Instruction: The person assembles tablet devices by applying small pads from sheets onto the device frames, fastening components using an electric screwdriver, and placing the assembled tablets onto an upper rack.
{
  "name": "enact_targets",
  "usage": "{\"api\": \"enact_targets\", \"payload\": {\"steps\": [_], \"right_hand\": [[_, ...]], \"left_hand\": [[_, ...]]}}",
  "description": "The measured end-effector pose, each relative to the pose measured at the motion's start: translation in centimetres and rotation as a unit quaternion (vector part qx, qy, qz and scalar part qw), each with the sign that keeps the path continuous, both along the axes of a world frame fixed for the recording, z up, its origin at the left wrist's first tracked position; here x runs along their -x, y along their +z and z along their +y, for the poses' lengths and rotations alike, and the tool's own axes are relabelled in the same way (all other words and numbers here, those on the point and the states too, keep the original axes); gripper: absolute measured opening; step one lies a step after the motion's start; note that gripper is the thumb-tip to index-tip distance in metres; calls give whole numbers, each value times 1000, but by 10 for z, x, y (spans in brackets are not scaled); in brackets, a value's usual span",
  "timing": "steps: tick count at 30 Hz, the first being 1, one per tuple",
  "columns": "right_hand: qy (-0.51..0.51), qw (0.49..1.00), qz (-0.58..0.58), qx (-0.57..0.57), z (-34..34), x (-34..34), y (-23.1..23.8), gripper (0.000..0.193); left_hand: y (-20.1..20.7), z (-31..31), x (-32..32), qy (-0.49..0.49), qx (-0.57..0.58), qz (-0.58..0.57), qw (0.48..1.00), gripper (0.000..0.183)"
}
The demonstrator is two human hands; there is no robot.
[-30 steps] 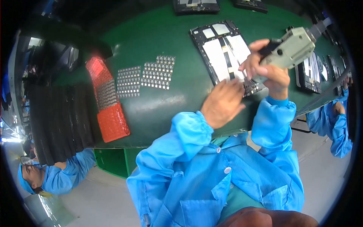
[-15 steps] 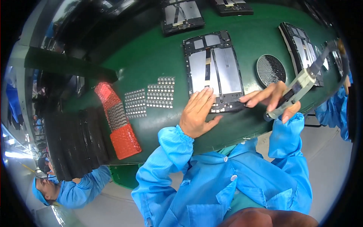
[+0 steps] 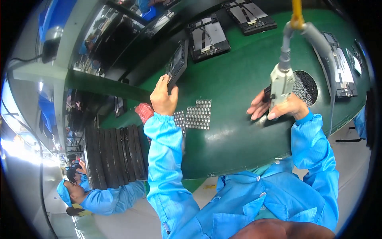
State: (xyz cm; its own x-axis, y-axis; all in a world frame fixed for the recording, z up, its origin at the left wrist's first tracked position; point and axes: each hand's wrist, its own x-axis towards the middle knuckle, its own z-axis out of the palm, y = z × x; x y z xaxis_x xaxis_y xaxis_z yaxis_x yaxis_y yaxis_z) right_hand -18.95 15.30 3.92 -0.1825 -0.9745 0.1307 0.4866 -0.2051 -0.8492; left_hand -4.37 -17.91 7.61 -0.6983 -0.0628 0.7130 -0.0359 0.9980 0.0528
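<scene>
Dark flat device [image 3: 179, 65] tilted up over the left of the green table [image 3: 238, 151] | left hand [image 3: 164, 99] had fingers clamped on its near end; right hand's [image 3: 293, 106] curled round the powered screwdriver [image 3: 281, 85] | I judged it setting-aside; next called for gentle lowering

A green table [image 3: 234, 153] bears flat devices [image 3: 209, 38] and component sheets [image 3: 198, 114].

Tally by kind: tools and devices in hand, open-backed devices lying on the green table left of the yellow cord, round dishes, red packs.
Power driver, right hand: 1
Flat device, left hand: 1
Open-backed devices: 2
Round dish: 1
Red bubble-wrap pack: 1
Total: 6
</scene>
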Motion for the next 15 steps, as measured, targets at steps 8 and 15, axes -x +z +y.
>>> {"api": "enact_targets", "payload": {"steps": [8, 15], "right_hand": [[27, 999, 18, -40, -4, 5, -2, 52], [21, 997, 43, -66, -1, 6, 5, 48]], "left_hand": [[-24, -72, 55, 172, 65, -254, 950, 45], [-46, -15, 143, 79, 140, -329, 930, 56]]}}
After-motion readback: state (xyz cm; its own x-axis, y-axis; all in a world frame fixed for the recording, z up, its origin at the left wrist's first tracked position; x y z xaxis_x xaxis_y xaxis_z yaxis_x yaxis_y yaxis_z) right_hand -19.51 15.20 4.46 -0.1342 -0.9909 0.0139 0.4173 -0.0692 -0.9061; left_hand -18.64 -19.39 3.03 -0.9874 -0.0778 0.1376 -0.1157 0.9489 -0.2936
